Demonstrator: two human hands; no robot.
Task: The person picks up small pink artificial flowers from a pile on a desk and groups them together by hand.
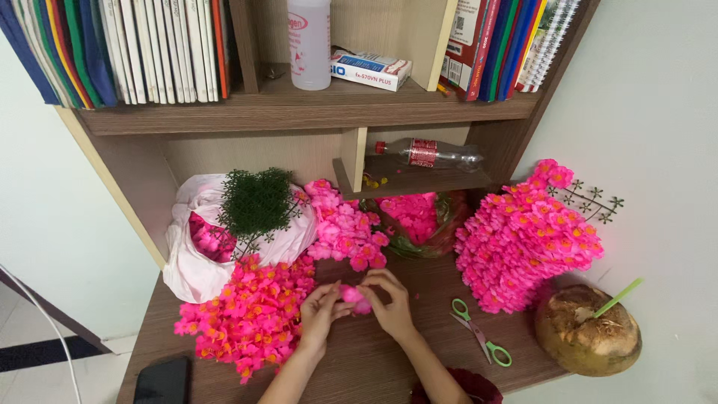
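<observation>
Left hand, right hand: both grips pinch one soft pink flower, frame centre-low | bare wood-grain surface below | petal heaps left, green-handled scissors right, rough coconut at right edge.

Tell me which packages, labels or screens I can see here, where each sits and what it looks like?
White bottle: upper shelf, middle; tall, pinkish-red label.
Small box: lying flat beside that bottle; white with blue print.
Clear plastic bottle: on its side on the small inner shelf; red cap, red label.
Phone: desk's front left corner; flat, black, screen dark.
White plastic bag: back left of desk, holding pink flowers.
</observation>
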